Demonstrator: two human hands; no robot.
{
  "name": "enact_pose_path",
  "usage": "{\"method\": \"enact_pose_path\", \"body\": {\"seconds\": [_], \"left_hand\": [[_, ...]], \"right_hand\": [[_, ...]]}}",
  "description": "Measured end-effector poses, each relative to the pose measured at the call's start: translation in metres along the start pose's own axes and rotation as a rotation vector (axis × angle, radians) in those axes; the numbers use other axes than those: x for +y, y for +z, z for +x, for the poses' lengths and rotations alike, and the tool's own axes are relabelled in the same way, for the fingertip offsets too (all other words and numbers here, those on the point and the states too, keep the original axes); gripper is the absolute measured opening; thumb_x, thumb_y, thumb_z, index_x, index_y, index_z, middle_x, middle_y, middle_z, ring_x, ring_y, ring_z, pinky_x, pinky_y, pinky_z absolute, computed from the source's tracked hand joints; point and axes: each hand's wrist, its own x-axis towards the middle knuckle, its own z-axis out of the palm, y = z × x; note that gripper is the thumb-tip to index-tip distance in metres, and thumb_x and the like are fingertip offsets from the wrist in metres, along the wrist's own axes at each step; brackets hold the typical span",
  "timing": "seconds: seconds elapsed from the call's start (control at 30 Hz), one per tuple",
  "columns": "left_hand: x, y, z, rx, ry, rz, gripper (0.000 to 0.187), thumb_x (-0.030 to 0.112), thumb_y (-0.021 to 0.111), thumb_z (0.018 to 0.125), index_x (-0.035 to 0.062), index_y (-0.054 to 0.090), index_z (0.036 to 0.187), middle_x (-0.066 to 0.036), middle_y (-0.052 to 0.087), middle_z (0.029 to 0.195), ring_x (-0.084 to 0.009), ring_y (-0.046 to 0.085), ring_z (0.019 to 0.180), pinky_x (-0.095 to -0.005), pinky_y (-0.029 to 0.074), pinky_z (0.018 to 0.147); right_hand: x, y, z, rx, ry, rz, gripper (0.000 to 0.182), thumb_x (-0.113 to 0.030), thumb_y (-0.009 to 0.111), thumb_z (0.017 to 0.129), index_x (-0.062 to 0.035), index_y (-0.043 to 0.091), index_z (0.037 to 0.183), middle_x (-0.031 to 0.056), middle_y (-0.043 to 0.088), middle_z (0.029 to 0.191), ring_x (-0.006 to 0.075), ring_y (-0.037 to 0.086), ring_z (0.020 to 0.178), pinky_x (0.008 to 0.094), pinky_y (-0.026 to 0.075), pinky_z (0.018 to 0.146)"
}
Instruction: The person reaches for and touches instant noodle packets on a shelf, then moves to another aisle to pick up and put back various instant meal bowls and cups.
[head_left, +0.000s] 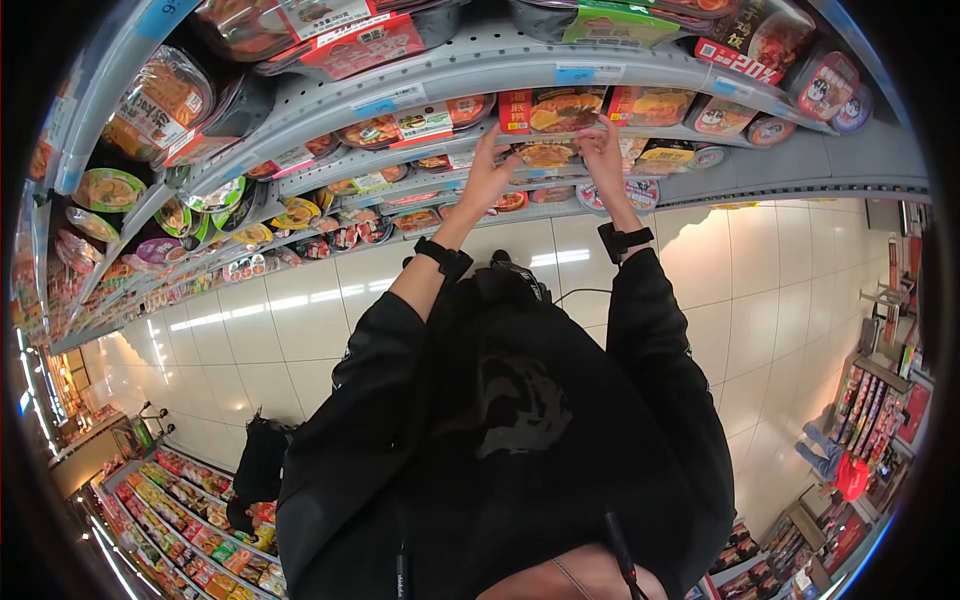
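A: How are the hands set?
B: The left hand [484, 182] is held open, thumb spread, its fingertips at the seven o'clock corner of a red meal box [550, 112]. The right hand [602, 165] is half curled at the box's four o'clock corner; whether the box is gripped cannot be told.
A: And the box?
B: It is seen near twelve o'clock, on a grey shelf [440, 92]. It is flanked by a lidded tray [415, 124] at nine and a second red box [650, 106] at three.
A: What is worn?
B: A black strap [443, 258] on the left wrist, another strap [625, 241] on the right.
A: Farther out?
B: Pale floor tiles [510, 238] are seen; a dark-clad person [262, 462] is placed at eight o'clock, a person in red [851, 477] at four.
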Motion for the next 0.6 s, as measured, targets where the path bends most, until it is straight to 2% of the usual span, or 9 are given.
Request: {"method": "enact_pose_path", "body": {"seconds": [0.03,0.1,0.2,0.37,0.43,0.47,0.53,0.57,0.6], "left_hand": [[0.000,0.000,0.000,-0.006,-0.007,-0.010,0.067,0.014,0.062,0.096,0.0075,0.029,0.154,-0.014,0.038,0.145,-0.0226,0.052,0.127,-0.0342,0.048,0.097],[0.003,0.000,-0.003,-0.006,-0.027,-0.023,0.067,0.014,0.062,0.096,0.0080,0.030,0.154,-0.014,0.039,0.145,-0.0226,0.052,0.127,-0.0340,0.048,0.096],[-0.005,-0.002,-0.005,-0.013,-0.019,-0.012,0.066,0.015,0.062,0.096,0.0083,0.031,0.153,-0.012,0.041,0.146,-0.0224,0.052,0.128,-0.0338,0.050,0.095],[-0.006,-0.022,-0.026,-0.014,-0.027,0.011,0.059,0.016,0.060,0.097,0.0061,0.035,0.150,-0.010,0.047,0.145,-0.0216,0.053,0.125,-0.0345,0.052,0.092],[0.006,-0.048,-0.044,0.064,-0.189,-0.142,0.045,0.016,0.058,0.099,0.0036,0.044,0.140,-0.010,0.055,0.133,-0.0201,0.058,0.119,-0.0340,0.054,0.089],[0.004,-0.061,-0.050,0.077,-0.187,-0.131,0.045,0.016,0.058,0.099,0.0036,0.044,0.140,-0.010,0.055,0.133,-0.0201,0.058,0.119,-0.0340,0.054,0.089],[-0.002,-0.089,-0.063,0.399,-0.118,-0.277,0.031,0.015,0.057,0.100,0.0023,0.049,0.127,-0.010,0.059,0.120,-0.0190,0.061,0.112,-0.0327,0.056,0.084],[-0.002,-0.103,-0.066,0.407,-0.121,-0.267,0.031,0.015,0.057,0.100,0.0023,0.049,0.127,-0.010,0.059,0.120,-0.0190,0.061,0.112,-0.0327,0.056,0.084],[0.005,-0.116,-0.067,0.525,-0.031,-0.227,0.028,0.015,0.057,0.100,0.0022,0.049,0.124,-0.010,0.059,0.116,-0.0188,0.062,0.110,-0.0323,0.056,0.082]], "right_hand": [[0.000,0.000,0.000,-0.003,-0.001,-0.001,0.060,-0.010,0.063,0.092,-0.0024,0.033,0.144,0.0076,0.064,0.103,0.0154,0.063,0.092,0.0295,0.050,0.082],[-0.001,-0.001,0.000,-0.031,0.013,-0.118,0.057,-0.007,0.055,0.097,-0.0056,0.027,0.147,0.0093,0.061,0.112,0.0172,0.065,0.099,0.0297,0.051,0.084],[0.001,0.004,-0.003,0.021,0.007,-0.006,0.062,-0.008,0.062,0.092,-0.0018,0.031,0.145,0.0083,0.064,0.105,0.0139,0.063,0.089,0.0265,0.050,0.080],[-0.004,0.021,-0.028,0.093,-0.049,-0.001,0.056,-0.005,0.059,0.093,-0.0001,0.033,0.142,0.0090,0.063,0.104,0.0140,0.063,0.088,0.0258,0.050,0.078],[0.005,0.035,-0.043,0.138,-0.165,0.043,0.047,-0.004,0.057,0.093,0.0002,0.038,0.136,0.0082,0.063,0.104,0.0139,0.063,0.087,0.0269,0.050,0.078],[0.005,0.042,-0.050,0.129,-0.166,0.057,0.047,-0.004,0.057,0.093,0.0002,0.038,0.136,0.0082,0.063,0.104,0.0139,0.063,0.087,0.0269,0.050,0.078],[-0.012,0.061,-0.069,-0.095,-0.112,0.042,0.039,-0.004,0.056,0.094,-0.0004,0.042,0.130,0.0076,0.063,0.103,0.0147,0.064,0.086,0.0284,0.050,0.079],[-0.022,0.072,-0.074,-0.101,-0.107,0.054,0.039,-0.004,0.056,0.094,-0.0004,0.042,0.130,0.0076,0.063,0.103,0.0147,0.064,0.086,0.0284,0.050,0.079],[-0.036,0.083,-0.076,-0.173,-0.100,0.052,0.037,-0.005,0.056,0.094,-0.0007,0.043,0.129,0.0073,0.063,0.102,0.0148,0.065,0.086,0.0292,0.050,0.080]]}}
